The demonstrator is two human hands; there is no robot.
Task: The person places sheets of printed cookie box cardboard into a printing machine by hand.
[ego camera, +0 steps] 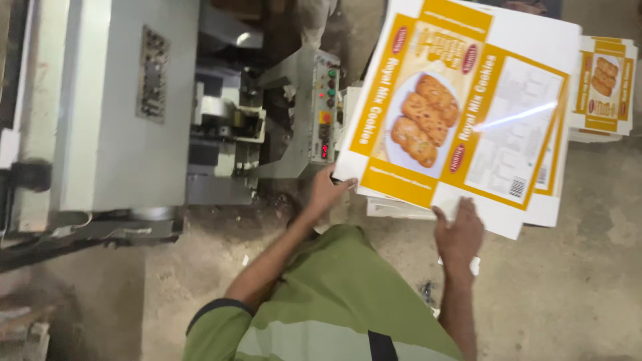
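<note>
Left hand (pixel 328 189) gripping lower-left corner of flat white-and-yellow carton sheets (pixel 461 113); right hand (pixel 459 230) clamping bottom edge. Stack sitting right of grey machine (pixel 120 113), long axis tilting down-rightward. Second, similar stack (pixel 605 87) lying beyond, probably on floor.

A big grey machine (pixel 127 113) stands on the dirty floor (pixel 568 287). It has a box with coloured buttons (pixel 326 113).

far carton stack (pixel 605 87) cut by right edge, machine (pixel 120 113) cropped left — lower sheets hidden
</note>
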